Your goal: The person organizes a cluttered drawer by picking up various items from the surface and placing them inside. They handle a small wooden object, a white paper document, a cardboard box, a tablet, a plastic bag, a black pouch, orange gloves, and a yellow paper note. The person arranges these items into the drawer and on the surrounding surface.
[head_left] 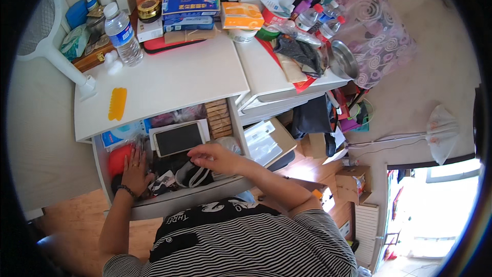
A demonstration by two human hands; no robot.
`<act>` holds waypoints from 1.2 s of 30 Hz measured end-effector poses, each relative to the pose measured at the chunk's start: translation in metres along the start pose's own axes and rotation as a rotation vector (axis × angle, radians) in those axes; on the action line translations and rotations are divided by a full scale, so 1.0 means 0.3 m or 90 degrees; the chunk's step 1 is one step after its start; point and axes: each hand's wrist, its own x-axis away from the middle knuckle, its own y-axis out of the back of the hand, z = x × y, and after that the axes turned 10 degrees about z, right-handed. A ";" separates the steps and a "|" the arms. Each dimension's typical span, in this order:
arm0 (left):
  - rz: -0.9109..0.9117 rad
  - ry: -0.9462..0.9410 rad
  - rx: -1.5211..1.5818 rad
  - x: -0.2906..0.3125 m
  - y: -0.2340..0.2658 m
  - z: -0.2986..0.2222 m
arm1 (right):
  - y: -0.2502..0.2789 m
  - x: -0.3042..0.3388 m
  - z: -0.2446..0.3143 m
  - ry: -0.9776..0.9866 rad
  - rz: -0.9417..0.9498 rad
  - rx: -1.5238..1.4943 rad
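An open white drawer (177,197) full of small goods lies before me. My left hand (134,175) is inside at the left, open, its fingers stretched flat against a red item (117,159). My right hand (211,157) hangs over the drawer's middle with its fingers curled together; whatever is in them, if anything, is hidden. Just left of it lies a white-framed smartphone (179,139), dark screen up, on a white box. Below the right hand is a grey and black cloth item (192,174). Small wooden blocks (219,118) are stacked at the drawer's back right.
The white cabinet top (174,79) carries a yellow comb-like piece (117,103), a water bottle (123,36) and several boxes. Right of it, a second cabinet holds bottles, dark cloth and a metal bowl (344,60). A cardboard box (353,184) stands on the floor.
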 end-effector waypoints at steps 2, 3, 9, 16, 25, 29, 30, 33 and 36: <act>0.019 0.008 0.015 0.008 0.005 -0.002 | 0.052 0.030 0.022 0.009 -0.016 0.022; -0.016 -0.009 0.028 0.023 0.022 -0.013 | 0.078 0.051 0.007 0.052 -0.064 -0.002; -0.343 -0.096 0.181 0.022 0.099 -0.116 | 0.399 0.217 -0.097 0.091 -0.434 -0.011; -0.434 -0.222 0.267 -0.027 0.149 -0.400 | 0.893 0.441 -0.162 0.064 -0.842 0.660; -0.424 -0.233 0.287 -0.078 0.088 -0.457 | 1.194 0.457 -0.148 -0.156 -0.809 0.613; -0.424 -0.192 0.356 -0.058 0.081 -0.466 | 1.215 0.477 -0.038 -0.100 -0.757 0.064; -0.421 -0.196 0.355 -0.061 0.090 -0.477 | 1.226 0.492 -0.037 -0.074 -0.747 -0.010; -0.424 -0.225 0.345 -0.083 0.106 -0.509 | 1.256 0.526 -0.021 -0.038 -0.700 -0.187; -0.417 -0.247 0.341 -0.099 0.131 -0.552 | 1.264 0.527 -0.013 -0.037 -0.673 -0.284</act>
